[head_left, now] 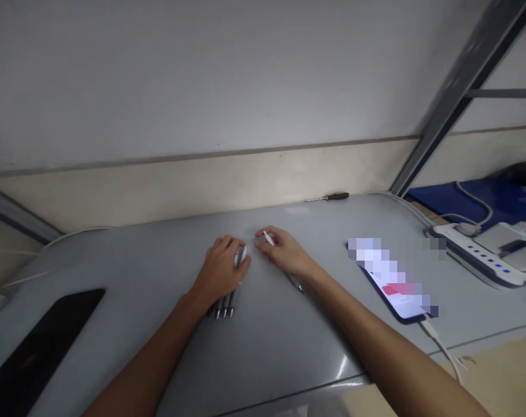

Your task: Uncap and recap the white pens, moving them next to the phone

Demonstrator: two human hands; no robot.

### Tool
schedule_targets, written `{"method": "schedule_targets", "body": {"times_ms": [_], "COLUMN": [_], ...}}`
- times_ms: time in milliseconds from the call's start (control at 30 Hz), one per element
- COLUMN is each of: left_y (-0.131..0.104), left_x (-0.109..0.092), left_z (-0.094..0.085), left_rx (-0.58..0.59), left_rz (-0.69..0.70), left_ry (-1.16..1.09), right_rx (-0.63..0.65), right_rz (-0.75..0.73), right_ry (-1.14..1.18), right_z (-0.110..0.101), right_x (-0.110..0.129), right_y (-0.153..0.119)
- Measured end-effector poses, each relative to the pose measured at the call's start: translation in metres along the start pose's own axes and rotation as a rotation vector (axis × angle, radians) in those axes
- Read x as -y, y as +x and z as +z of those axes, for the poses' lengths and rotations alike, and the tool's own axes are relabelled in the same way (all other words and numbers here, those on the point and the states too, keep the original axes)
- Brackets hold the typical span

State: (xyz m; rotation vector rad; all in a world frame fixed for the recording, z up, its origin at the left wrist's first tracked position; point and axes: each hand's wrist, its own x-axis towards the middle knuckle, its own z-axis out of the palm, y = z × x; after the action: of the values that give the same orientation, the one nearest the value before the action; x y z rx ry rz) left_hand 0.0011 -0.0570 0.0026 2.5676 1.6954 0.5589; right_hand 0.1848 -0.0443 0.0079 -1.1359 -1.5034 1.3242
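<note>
Several pens [225,311] lie side by side on the grey tabletop, their silver tips toward me. My left hand [221,263] is wrapped over their upper ends, with white pen tops showing between thumb and fingers. To the right, a single white-topped pen [268,238] is pinched in my right hand [282,250]. Its silver tip slants down and right, coming out below the wrist. A small gap separates the two hands. My palms hide the middle parts of the pens.
A screwdriver [337,196] lies against the back wall. On the right are a lit phone [390,284] with a white cable and a white power strip [484,255] with plugs. A dark flat object [50,347] lies at left. A metal post [449,110] stands at the table's back right.
</note>
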Motion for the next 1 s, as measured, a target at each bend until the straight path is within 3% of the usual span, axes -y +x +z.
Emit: {"method": "schedule_targets", "body": {"times_ms": [1000], "left_y": [0.0014], "left_x": [0.01], "left_z": [0.0081], "left_rx": [-0.046], "left_rz": [0.057], "left_ry": [-0.116], "right_rx": [0.01], "right_rz": [-0.023], "right_ry": [-0.023], "right_z": [-0.0014], "right_x": [-0.0064], "right_y": [0.0017]}}
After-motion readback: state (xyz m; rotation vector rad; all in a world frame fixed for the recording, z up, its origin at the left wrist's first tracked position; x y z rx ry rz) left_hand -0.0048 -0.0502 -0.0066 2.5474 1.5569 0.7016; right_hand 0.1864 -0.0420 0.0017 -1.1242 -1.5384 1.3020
